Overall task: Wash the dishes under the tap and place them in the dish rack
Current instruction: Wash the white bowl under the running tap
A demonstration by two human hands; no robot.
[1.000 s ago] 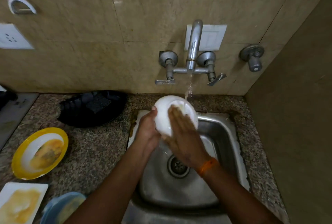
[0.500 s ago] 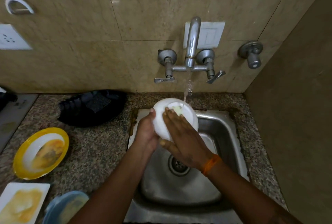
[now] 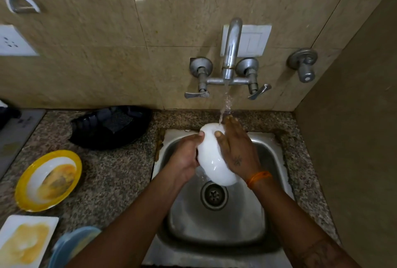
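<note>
Glossy white bowl, seemingly overturned

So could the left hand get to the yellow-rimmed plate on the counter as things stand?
Probably yes, but not yet: the left hand grips the white bowl under the tap. The yellow-rimmed plate lies uncovered on that side.
</note>
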